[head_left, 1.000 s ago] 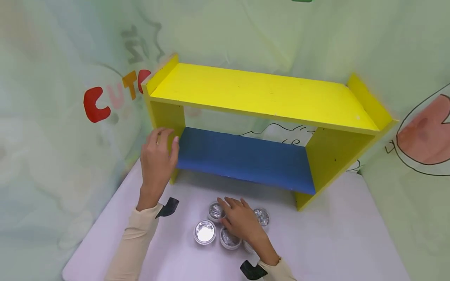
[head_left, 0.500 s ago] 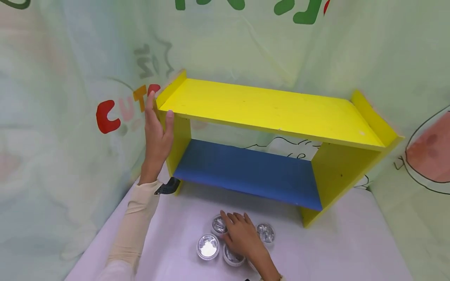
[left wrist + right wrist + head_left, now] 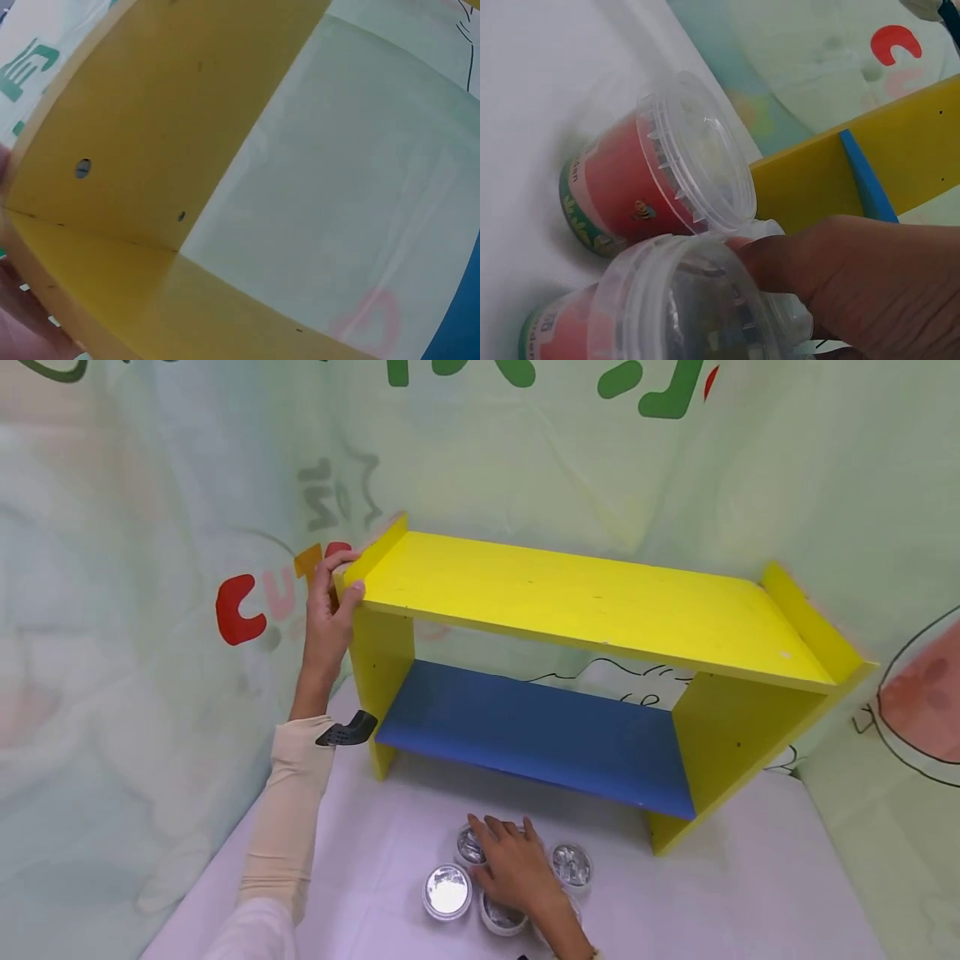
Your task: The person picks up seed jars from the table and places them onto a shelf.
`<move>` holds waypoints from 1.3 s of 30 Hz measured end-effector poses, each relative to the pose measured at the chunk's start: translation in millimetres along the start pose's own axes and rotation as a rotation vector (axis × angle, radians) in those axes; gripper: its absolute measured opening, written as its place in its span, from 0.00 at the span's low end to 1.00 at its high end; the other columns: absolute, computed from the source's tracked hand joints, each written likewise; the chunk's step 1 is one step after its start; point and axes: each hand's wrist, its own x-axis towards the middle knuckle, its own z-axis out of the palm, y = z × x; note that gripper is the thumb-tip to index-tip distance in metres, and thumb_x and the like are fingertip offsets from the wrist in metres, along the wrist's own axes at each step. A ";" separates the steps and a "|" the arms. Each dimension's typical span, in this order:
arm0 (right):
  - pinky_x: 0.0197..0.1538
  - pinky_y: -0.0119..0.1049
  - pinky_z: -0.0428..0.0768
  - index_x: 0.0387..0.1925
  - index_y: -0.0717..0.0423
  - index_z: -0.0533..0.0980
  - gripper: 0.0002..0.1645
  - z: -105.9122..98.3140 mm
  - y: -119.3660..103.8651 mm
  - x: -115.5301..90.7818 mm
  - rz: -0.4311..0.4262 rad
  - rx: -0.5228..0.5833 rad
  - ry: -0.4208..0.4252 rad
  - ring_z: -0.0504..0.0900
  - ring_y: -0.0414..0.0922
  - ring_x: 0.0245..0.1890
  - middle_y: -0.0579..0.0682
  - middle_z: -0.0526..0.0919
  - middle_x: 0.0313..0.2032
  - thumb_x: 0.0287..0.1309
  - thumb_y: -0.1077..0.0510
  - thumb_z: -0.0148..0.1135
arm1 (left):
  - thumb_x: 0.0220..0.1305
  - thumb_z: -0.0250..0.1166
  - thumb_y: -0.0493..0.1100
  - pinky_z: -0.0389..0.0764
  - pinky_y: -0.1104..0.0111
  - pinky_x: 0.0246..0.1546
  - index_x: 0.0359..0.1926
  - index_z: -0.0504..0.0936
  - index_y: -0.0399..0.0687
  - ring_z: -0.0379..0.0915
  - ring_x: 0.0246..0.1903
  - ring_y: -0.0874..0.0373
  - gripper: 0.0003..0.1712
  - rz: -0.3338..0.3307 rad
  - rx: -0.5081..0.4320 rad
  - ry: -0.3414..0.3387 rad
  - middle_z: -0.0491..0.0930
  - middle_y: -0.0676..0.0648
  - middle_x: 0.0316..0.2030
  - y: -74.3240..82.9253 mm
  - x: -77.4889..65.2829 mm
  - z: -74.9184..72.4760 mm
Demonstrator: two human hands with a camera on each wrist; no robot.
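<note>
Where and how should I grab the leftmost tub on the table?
I'd grip the leftmost tub just under its round lid, coming from its left: it stands upright with its lid facing up, while other tubs and the right hand crowd its right.

- Booth-like, curtained off; room type can't be told
- Fabric walls (image 3: 525, 460) with red lettering (image 3: 228, 610) left of left hand (image 3: 325, 631)
- White tabletop (image 3: 367, 868) under right hand (image 3: 519, 872), yellow-and-blue shelf unit (image 3: 600, 602) ahead

We see a yellow shelf unit (image 3: 592, 602) with a blue lower board (image 3: 536, 735), red, pink and orange letters (image 3: 227, 608) at ten o'clock, and red-and-green tubs (image 3: 622, 180), one bee-printed, at six o'clock.
</note>
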 end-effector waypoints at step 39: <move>0.45 0.35 0.77 0.67 0.52 0.68 0.41 -55.3 17.6 23.7 -0.105 0.650 0.355 0.74 0.40 0.45 0.48 0.73 0.49 0.53 0.51 0.70 | 0.69 0.48 0.40 0.68 0.72 0.46 0.63 0.66 0.51 0.66 0.45 0.59 0.22 0.045 0.009 0.046 0.65 0.53 0.63 -8.3 7.8 19.9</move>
